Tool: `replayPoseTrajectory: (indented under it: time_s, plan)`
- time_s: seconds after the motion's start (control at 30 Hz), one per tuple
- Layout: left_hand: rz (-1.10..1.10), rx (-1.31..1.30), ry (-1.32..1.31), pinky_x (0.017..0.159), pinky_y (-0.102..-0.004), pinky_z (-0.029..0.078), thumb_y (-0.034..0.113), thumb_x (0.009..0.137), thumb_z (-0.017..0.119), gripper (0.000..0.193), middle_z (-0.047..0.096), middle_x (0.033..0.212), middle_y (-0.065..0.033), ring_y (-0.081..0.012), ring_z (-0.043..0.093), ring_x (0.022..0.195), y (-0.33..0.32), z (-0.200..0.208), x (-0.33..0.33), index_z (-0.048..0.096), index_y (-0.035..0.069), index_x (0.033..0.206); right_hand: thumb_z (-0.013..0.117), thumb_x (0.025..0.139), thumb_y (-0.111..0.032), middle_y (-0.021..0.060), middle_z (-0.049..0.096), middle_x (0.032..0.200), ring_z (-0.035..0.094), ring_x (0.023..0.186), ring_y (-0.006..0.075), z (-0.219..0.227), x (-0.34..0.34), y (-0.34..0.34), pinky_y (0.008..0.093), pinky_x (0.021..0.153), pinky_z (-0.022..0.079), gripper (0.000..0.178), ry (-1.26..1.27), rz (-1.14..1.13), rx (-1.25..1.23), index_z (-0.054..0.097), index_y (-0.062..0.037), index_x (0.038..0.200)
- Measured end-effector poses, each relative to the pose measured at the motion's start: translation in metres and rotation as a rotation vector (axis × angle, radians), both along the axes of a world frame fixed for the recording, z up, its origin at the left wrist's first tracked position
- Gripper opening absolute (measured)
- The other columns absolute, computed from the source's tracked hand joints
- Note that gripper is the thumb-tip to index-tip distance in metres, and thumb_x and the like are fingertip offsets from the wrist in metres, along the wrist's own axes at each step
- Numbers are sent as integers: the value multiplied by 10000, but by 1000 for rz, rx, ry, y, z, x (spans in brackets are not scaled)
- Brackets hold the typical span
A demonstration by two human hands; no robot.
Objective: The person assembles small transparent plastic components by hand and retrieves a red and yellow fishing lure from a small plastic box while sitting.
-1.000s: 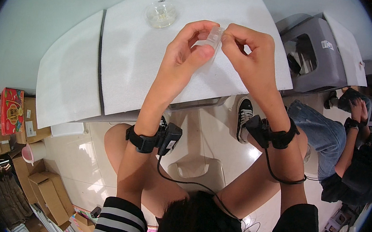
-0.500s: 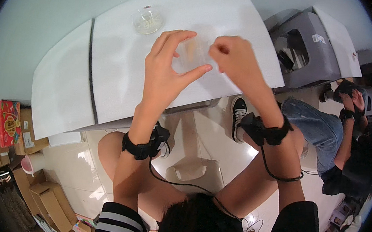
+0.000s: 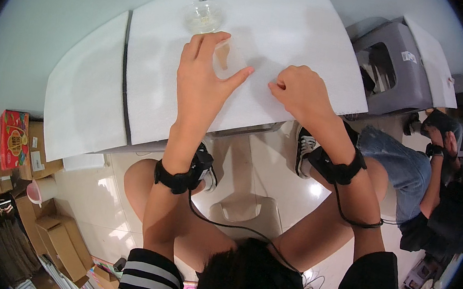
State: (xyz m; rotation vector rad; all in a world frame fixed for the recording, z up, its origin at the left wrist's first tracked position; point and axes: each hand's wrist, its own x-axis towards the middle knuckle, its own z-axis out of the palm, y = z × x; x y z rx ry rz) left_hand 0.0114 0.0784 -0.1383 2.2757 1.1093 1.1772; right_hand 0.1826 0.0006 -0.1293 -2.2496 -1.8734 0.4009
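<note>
My left hand [image 3: 201,77] curves its thumb and fingers round a clear container [image 3: 234,55], whose outline is faint against the white table [image 3: 161,93]. A tan shape [image 3: 222,57] shows inside or through it. To the right, low over the table and apart from the container, my right hand [image 3: 301,93] is closed with its fingers curled; anything in it is hidden. Just beyond my left fingertips stands a clear round bowl [image 3: 203,16] with pale bits in it.
A grey bin with an opening [image 3: 416,78] stands right of the table. Cardboard boxes [image 3: 63,242] and a red box [image 3: 13,137] lie at the left. Another person's jeans-clad leg [image 3: 395,154] is at the right. A black cable [image 3: 234,230] links my wristbands.
My right hand has moved away from the container, to the right and nearer to me. My left hand stays round the container. The view has shifted slightly.
</note>
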Motion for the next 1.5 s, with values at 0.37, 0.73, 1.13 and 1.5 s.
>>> replayPoseTrajectory:
  time_s: [0.37, 0.73, 1.13, 1.5]
  plan:
    - [-199, 121, -108, 629, -299, 447, 265, 634, 871, 564, 633, 1050, -48, -193, 608, 937, -5, 12, 13, 633, 84, 1113, 664, 829, -193, 152, 668, 748, 645, 688, 269, 16, -1, 2, 338, 650, 493, 234, 702, 3, 400, 650, 36, 877]
    - [-292, 235, -139, 644, -285, 457, 252, 571, 894, 602, 632, 1067, -47, -194, 584, 918, -7, 9, 29, 652, 83, 1096, 631, 852, -123, 60, 636, 718, 567, 669, 105, 30, 23, -7, 253, 640, 461, 193, 1076, 45, 286, 667, 65, 876]
    - [-338, 210, -92, 745, -334, 514, 320, 544, 890, 648, 609, 1061, -73, -250, 595, 932, -16, 6, 7, 647, 77, 1092, 648, 781, -78, 108, 675, 696, 622, 656, 134, 33, 6, -17, 274, 637, 501, 160, 960, 0, 237, 676, 75, 820]
    - [-328, -249, -527, 751, -330, 558, 150, 691, 829, 613, 535, 1191, -75, -211, 602, 993, -3, 7, -31, 508, 44, 1203, 551, 901, -186, 38, 640, 753, 528, 722, 86, 37, 3, 5, 221, 724, 431, 249, 1157, 30, 156, 703, 10, 883]
